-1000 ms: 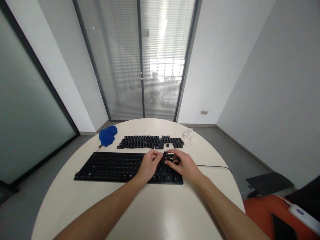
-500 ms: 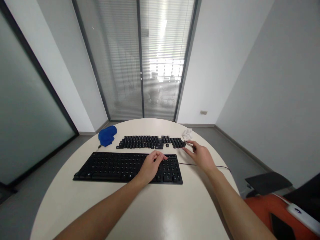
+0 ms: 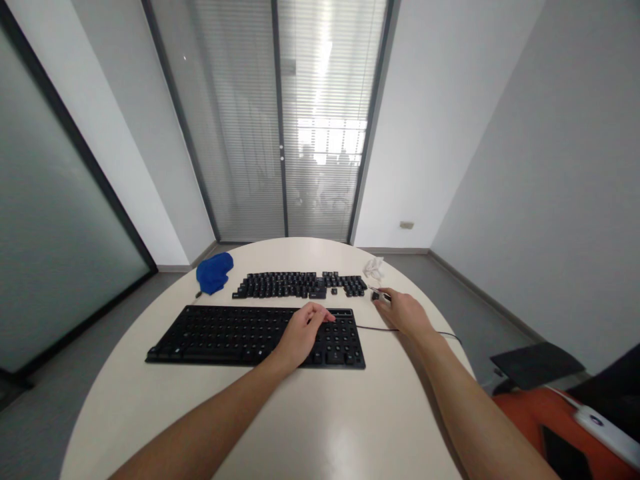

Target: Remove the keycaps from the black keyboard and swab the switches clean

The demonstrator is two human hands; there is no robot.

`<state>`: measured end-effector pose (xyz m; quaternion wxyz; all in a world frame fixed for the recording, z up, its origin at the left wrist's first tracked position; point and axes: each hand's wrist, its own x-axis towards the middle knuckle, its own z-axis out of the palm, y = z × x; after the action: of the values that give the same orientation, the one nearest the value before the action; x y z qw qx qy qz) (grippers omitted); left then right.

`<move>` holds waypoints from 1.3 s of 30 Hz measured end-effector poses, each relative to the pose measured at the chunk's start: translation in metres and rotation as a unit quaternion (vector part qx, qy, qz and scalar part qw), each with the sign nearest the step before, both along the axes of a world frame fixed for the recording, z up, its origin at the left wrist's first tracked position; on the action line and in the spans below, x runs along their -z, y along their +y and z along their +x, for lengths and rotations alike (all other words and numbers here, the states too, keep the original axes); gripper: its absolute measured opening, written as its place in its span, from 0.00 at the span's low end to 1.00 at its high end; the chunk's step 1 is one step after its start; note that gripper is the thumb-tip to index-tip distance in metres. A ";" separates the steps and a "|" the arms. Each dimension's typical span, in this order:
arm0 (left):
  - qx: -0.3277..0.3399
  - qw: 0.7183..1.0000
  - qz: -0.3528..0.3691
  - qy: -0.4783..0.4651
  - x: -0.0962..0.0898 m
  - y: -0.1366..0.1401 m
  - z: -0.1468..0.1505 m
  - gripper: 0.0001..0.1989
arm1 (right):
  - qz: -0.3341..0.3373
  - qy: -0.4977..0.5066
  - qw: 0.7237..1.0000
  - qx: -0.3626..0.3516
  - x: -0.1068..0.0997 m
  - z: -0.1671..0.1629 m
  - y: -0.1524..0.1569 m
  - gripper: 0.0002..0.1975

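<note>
My left hand (image 3: 306, 333) rests on the right part of a black keyboard (image 3: 215, 333), its fingers loosely bent and nothing visible in them. Small switch posts show on the keyboard where keycaps are off. Just beyond its right end, my right hand (image 3: 406, 312) pinches a thin tool with a metal tip, which looks like a keycap puller (image 3: 381, 291). A single black keycap (image 3: 375, 296) sits at the fingertips, close to the table; whether it is held or lying there I cannot tell. Behind the keyboard lie rows of loose black keycaps (image 3: 277, 285).
A blue cloth (image 3: 214, 272) lies at the table's back left, a crumpled white tissue (image 3: 373, 267) at the back right. The keyboard cable (image 3: 377, 328) runs right, under my right arm. An orange chair seat (image 3: 523, 420) bears a phone (image 3: 565, 453) and a white device (image 3: 607, 433).
My right hand has moved slightly right and down, away from the keycap rows; a keycap now shows apart from them, by its fingertips. My left hand has stayed put.
</note>
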<state>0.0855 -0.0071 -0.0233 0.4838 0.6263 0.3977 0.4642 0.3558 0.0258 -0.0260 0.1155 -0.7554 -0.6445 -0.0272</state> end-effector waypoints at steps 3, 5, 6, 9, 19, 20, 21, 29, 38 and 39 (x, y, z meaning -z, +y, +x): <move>0.002 1.000 0.004 0.004 -0.001 -0.001 0.000 0.14 | -0.002 0.008 1.000 -0.003 0.000 -0.001 0.000 0.23; 0.004 1.000 0.006 0.007 -0.002 -0.001 0.000 0.14 | -0.003 0.010 1.000 -0.004 0.000 -0.002 0.000 0.23; 0.004 1.000 0.007 0.008 -0.002 -0.001 0.000 0.14 | -0.003 0.010 1.000 -0.005 -0.001 -0.002 0.000 0.24; 0.004 1.000 0.008 0.010 -0.002 -0.002 0.000 0.14 | -0.005 0.008 1.000 -0.011 -0.001 -0.005 -0.001 0.24; 0.010 1.000 0.009 0.023 -0.003 -0.003 0.000 0.14 | 0.008 0.019 1.000 -0.013 -0.003 -0.011 -0.003 0.23; 0.013 0.999 0.013 0.029 -0.002 -0.003 0.000 0.14 | 0.006 0.020 1.000 -0.009 -0.002 -0.012 -0.002 0.23; 0.016 0.999 0.017 0.035 -0.001 -0.003 0.000 0.14 | 0.003 0.023 1.000 -0.004 -0.001 -0.012 -0.001 0.23; 0.021 0.998 0.032 0.053 0.003 -0.003 0.000 0.15 | 0.001 0.060 0.997 0.038 0.000 -0.013 0.003 0.25; 0.024 0.998 0.034 0.055 0.003 -0.003 0.000 0.15 | 0.005 0.067 0.993 0.101 0.000 -0.014 0.008 0.23; 0.024 0.998 0.034 0.057 0.003 -0.003 0.000 0.15 | 0.005 0.068 0.992 0.104 0.000 -0.014 0.008 0.23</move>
<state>0.0852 -0.0100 -0.0260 0.4494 0.6771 0.3933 0.4299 0.3419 0.0340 -0.0255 0.1596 -0.8178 -0.5529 0.0092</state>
